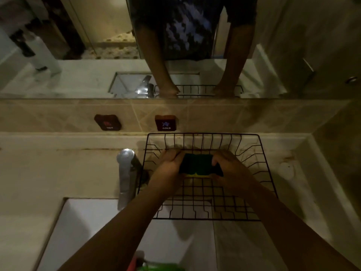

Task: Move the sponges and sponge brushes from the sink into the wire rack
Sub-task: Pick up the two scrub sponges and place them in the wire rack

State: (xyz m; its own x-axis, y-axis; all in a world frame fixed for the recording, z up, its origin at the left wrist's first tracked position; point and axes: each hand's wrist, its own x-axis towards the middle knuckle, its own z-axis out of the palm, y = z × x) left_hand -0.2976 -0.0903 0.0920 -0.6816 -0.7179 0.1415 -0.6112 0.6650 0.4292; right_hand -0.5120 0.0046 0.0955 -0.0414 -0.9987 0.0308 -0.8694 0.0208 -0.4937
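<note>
A sponge [197, 165] with a dark green scouring top and a yellow underside is held between both hands, low inside the black wire rack [259, 173]. My left hand [170, 163] grips its left end and my right hand [228, 169] grips its right end. The rack stands on the counter to the right of the tap, its front edge overhanging the white sink [93, 222]. At the bottom edge of the sink something green and red [152, 265] shows partly; I cannot tell what it is.
A chrome tap [126, 173] stands just left of the rack. Hot [107, 122] and cold [166, 122] labels sit on the tiled backsplash. A mirror [78, 45] above reflects my arms and the rack. A small round white object [286, 170] lies right of the rack.
</note>
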